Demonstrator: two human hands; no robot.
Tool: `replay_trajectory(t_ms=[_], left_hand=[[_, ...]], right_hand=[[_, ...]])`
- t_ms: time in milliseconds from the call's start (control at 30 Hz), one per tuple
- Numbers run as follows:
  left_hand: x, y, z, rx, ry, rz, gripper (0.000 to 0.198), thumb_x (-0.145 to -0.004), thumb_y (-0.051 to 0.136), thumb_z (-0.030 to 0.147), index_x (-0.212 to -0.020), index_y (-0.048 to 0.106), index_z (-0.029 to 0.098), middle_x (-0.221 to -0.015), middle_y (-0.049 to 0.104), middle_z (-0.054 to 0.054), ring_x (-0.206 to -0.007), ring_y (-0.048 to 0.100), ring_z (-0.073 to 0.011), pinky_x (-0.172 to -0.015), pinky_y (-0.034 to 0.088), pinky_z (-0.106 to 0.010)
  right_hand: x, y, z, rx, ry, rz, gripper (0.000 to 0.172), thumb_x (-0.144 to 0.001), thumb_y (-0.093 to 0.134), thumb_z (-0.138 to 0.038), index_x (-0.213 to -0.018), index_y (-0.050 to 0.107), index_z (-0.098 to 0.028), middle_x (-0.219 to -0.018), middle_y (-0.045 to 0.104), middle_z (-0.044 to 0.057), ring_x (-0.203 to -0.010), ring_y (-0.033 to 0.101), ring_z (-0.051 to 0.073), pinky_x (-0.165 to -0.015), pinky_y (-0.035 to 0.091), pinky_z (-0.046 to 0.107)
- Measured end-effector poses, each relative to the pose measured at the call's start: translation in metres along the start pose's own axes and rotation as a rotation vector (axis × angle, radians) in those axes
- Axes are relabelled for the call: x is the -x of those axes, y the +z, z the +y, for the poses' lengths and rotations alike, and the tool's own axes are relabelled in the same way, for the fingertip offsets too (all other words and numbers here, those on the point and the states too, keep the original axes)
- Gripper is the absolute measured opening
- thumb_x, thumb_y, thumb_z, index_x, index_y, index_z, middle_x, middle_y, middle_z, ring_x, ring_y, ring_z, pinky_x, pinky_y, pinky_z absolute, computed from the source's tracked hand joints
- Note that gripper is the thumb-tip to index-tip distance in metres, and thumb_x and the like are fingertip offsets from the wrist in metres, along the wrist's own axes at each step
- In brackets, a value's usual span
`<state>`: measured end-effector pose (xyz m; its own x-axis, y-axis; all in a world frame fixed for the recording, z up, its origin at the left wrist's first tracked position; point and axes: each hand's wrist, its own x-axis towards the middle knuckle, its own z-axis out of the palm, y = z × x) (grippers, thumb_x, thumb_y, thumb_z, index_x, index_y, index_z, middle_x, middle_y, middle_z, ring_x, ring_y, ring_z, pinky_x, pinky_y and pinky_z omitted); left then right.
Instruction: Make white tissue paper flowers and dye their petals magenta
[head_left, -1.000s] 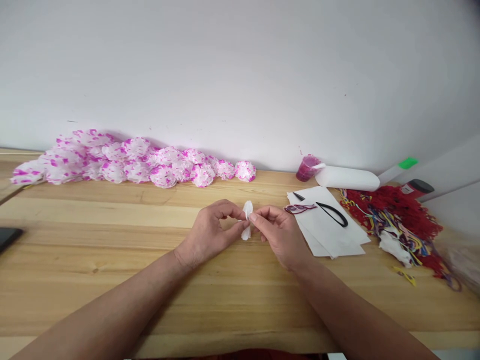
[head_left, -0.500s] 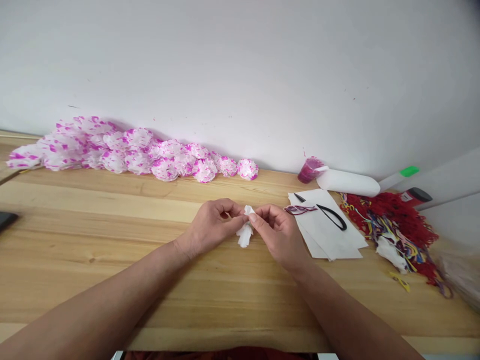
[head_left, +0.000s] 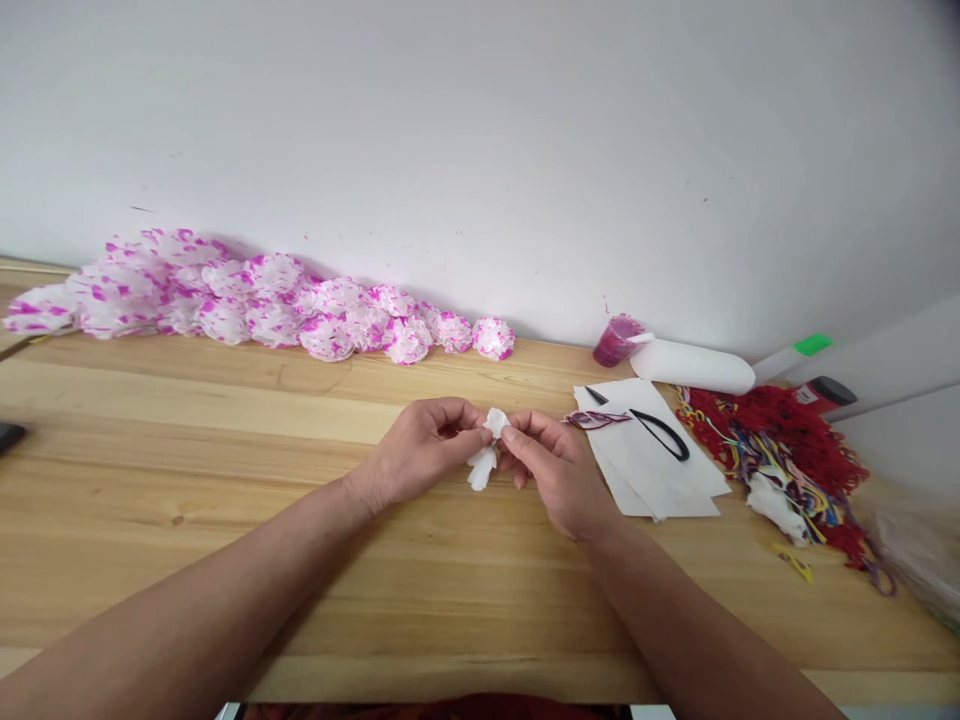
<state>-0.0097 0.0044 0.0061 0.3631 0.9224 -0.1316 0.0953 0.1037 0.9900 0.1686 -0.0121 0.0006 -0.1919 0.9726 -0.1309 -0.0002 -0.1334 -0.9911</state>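
A small piece of white tissue paper [head_left: 481,468], gathered narrow at its middle and fanned at both ends, is held up between my two hands over the table. My left hand [head_left: 426,448] pinches it from the left with thumb and fingers. From the right, my right hand [head_left: 553,462] has its thumb and forefinger closed at the gathered middle. Whether a thread lies there is too small to see. Just right of my right hand, white paper sheets [head_left: 660,475] carry a bundle of purple thread [head_left: 598,420] and a black-handled tool [head_left: 661,434] with a pointed tip.
Pink-spotted white paper flowers [head_left: 247,305] line the wall at the left. Back right are a cup of purple liquid [head_left: 616,340], a white roll [head_left: 694,365] and a red-black container [head_left: 825,394]. Tangled red and coloured yarn [head_left: 806,445] lies right. A dark object [head_left: 10,437] sits far left.
The white paper has tilted, its lower end swinging left. My right hand's fingers have shifted slightly and its lower fingers now show beneath the paper. The view has moved a little.
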Motion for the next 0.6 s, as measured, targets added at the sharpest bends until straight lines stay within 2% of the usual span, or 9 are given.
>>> replay_trajectory(t_ms=[233,433,600], left_hand=[[-0.0002,-0.0003,-0.0007,0.009,0.017,-0.005,0.022,-0.08,0.068,0.038,-0.081,0.066,0.016,-0.075,0.072,-0.005,-0.067,0.065,-0.0187,-0.062,0.049,-0.029],[0.0007,-0.0001,0.0028,-0.059,0.017,0.042,0.031,-0.079,0.068,0.047,-0.081,0.068,0.016,-0.078,0.073,-0.007,-0.07,0.066,-0.0203,-0.061,0.048,-0.029],[-0.0004,0.0004,0.0002,-0.094,0.011,0.074,0.032,-0.08,0.067,0.047,-0.077,0.066,0.015,-0.072,0.07,-0.005,-0.062,0.059,-0.0159,-0.056,0.043,-0.026]], right_hand=[[0.0007,0.0002,0.0002,-0.011,0.004,-0.014,0.028,-0.084,0.067,-0.046,-0.079,0.062,-0.018,-0.069,0.063,0.0,-0.061,0.054,0.012,-0.051,0.039,0.022],[0.0017,0.0008,-0.0016,0.05,-0.029,0.018,0.026,-0.085,0.066,-0.043,-0.077,0.061,-0.019,-0.066,0.061,-0.001,-0.057,0.05,0.011,-0.05,0.039,0.023],[0.0034,0.0024,-0.003,0.113,-0.064,0.006,0.02,-0.087,0.065,-0.036,-0.078,0.059,-0.02,-0.068,0.062,-0.001,-0.062,0.055,0.012,-0.054,0.043,0.023]])
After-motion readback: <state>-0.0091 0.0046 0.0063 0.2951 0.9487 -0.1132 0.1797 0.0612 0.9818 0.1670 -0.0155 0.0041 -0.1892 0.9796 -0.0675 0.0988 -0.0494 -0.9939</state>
